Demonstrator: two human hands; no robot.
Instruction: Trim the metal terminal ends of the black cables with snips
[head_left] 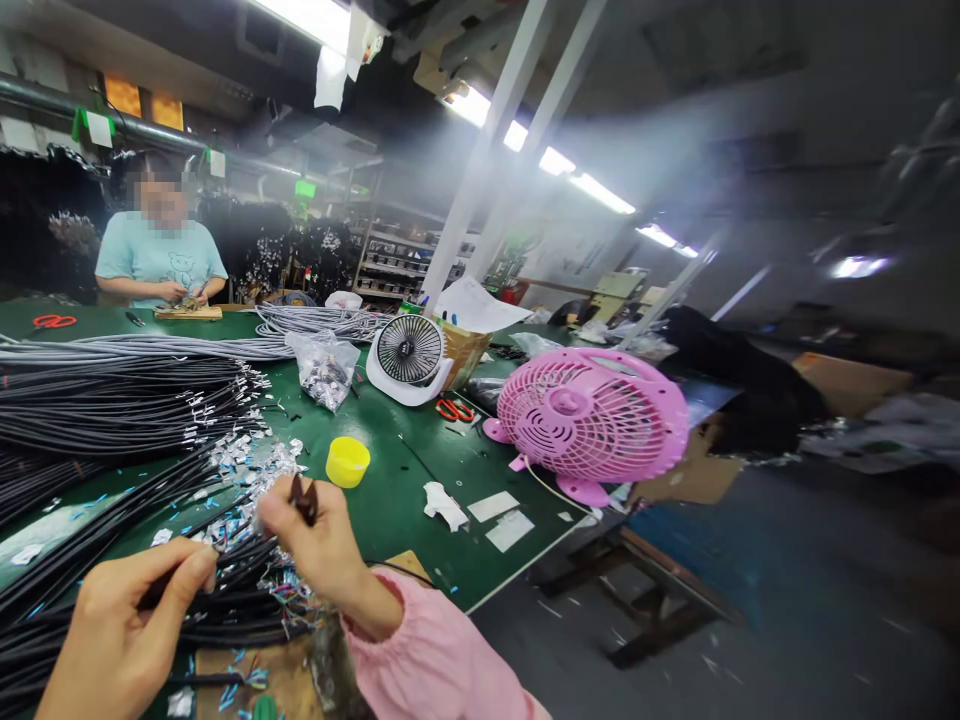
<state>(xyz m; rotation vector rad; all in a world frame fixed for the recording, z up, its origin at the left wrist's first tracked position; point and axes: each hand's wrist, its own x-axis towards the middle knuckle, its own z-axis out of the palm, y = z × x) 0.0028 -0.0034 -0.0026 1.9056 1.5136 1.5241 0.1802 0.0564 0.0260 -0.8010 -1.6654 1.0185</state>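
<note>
My left hand (127,620) is at the lower left with thumb and forefinger pinched together; a dark shape shows inside the fingers, too hidden to name. Up and to its right, my right hand (322,540), in a pink sleeve (442,650), is closed round a small dark brown two-pronged tool (304,498). Between and beneath the hands lie bundles of black cables (97,510), their stripped ends showing thin coloured wires (292,590). Scraps of silvery foil (255,465) and bits of blue are strewn about the cable ends.
On the green table (390,480) stand a yellow cup (348,461), a white fan (409,355) and a pink fan (592,415). Orange-handled scissors (454,410), a bag of small parts (324,370) and grey cables (187,347) lie farther back. A co-worker (161,250) sits across.
</note>
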